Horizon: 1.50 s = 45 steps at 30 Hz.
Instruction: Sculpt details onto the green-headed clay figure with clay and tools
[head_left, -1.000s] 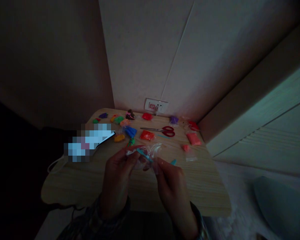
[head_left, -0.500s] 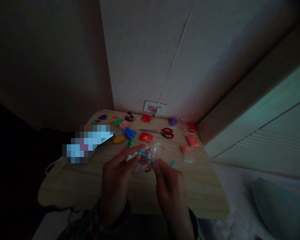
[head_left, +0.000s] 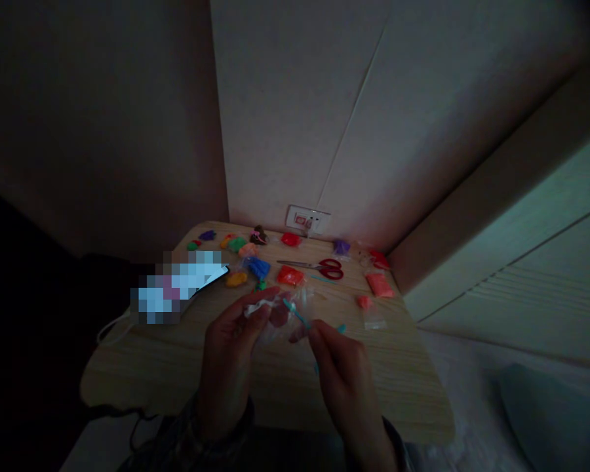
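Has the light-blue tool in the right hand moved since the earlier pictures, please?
Yes: the tool has shifted slightly rightward, judged against the red-handled scissors.

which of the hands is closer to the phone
Left: the left hand is just right of the phone; the right hand is farther right, past the left hand.

Red-handled scissors (head_left: 331, 269), turquoise tool (head_left: 297, 313), purple packet (head_left: 341, 247), plaid sleeve (head_left: 191, 436).

A lit, dark-edged slab phone (head_left: 191, 278) and thin white cable (head_left: 109, 328) lie left of the left hand (head_left: 232, 347); a white rectangular wall socket (head_left: 299, 220) sits beyond both hands; a grey-green rounded object (head_left: 553, 413) is right of the right hand (head_left: 347, 370).
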Motion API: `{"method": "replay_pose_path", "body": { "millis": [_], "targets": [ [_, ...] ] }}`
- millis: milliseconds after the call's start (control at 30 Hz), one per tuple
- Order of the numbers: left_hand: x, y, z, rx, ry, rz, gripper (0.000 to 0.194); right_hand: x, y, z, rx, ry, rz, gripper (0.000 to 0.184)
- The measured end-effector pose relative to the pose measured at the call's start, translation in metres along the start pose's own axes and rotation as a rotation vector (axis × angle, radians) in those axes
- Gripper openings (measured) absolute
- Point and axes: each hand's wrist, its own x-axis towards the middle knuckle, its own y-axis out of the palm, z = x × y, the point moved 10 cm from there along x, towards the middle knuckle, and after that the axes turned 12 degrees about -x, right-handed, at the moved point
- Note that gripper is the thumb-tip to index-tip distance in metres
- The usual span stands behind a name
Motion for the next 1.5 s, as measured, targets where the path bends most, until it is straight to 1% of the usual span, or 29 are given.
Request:
{"method": "replay_pose_path", "body": {
  "millis": [100, 167, 400, 500, 633, 700, 767, 833, 867, 933, 1000, 1033, 1100, 1200, 1233, 1300, 1333, 1400, 1500],
  "targets": [
    [0.0, -0.001, -0.001, 0.027, 0.004, 0.007, 0.021, 0.0, 0.005, 0.002, -0.007, -0.023, 0.079, 0.037],
    [-0.001, 0.0, -0.001, 0.043, -0.004, 0.018, 0.023, 0.001, 0.007, 0.002, -0.019, -0.02, 0.09, 0.039],
    [-0.005, 0.011, -0.002, 0.069, -0.013, 0.09, 0.021, -0.001, 0.005, 0.006, -0.107, 0.0, -0.004, 0.037],
    [-0.007, 0.009, -0.001, 0.061, -0.007, 0.054, 0.024, -0.003, 0.005, 0.008, -0.12, 0.013, -0.071, 0.035],
    [-0.008, 0.001, -0.004, 0.02, 0.037, -0.008, 0.028, -0.004, 0.003, 0.008, -0.068, 0.046, -0.129, 0.034],
    [-0.007, -0.001, -0.006, 0.003, 0.041, -0.014, 0.029, -0.002, 0.002, 0.009, -0.018, 0.032, -0.118, 0.035],
    [-0.004, -0.005, -0.005, 0.001, 0.03, -0.012, 0.029, -0.001, 0.003, 0.006, 0.017, 0.011, -0.068, 0.035],
    [0.002, -0.011, -0.005, -0.004, 0.023, -0.023, 0.03, -0.002, 0.005, -0.005, 0.014, 0.014, -0.005, 0.032],
    [0.006, -0.015, -0.005, -0.012, 0.022, -0.034, 0.03, -0.003, 0.005, -0.015, 0.006, 0.037, 0.009, 0.03],
    [0.014, -0.026, -0.005, -0.039, 0.029, -0.073, 0.032, -0.006, 0.0, -0.044, -0.036, 0.128, -0.051, 0.029],
    [0.021, -0.032, -0.002, -0.069, 0.009, -0.073, 0.033, -0.009, -0.002, -0.07, -0.16, 0.191, -0.117, 0.024],
    [0.024, -0.035, 0.0, -0.077, -0.009, -0.07, 0.033, -0.009, 0.0, -0.08, -0.232, 0.197, -0.125, 0.021],
    [0.027, -0.038, 0.005, -0.083, -0.054, -0.045, 0.033, -0.007, 0.012, -0.098, -0.348, 0.188, -0.087, 0.019],
    [0.026, -0.038, 0.014, -0.068, -0.136, 0.018, 0.032, 0.001, 0.03, -0.109, -0.424, 0.11, -0.026, 0.018],
    [0.026, -0.038, 0.015, -0.053, -0.155, 0.037, 0.032, 0.004, 0.032, -0.109, -0.435, 0.095, -0.023, 0.018],
    [0.026, -0.038, 0.017, -0.015, -0.181, 0.068, 0.033, 0.011, 0.028, -0.104, -0.425, 0.078, -0.052, 0.016],
    [0.028, -0.039, 0.017, 0.004, -0.192, 0.079, 0.034, 0.014, 0.022, -0.098, -0.393, 0.071, -0.084, 0.014],
    [0.033, -0.039, 0.017, 0.041, -0.202, 0.098, 0.036, 0.02, 0.013, -0.079, -0.242, 0.048, -0.128, 0.012],
    [0.044, -0.039, 0.016, 0.076, -0.197, 0.114, 0.033, 0.03, 0.023, -0.047, 0.062, 0.012, -0.013, 0.012]
  ]
}}
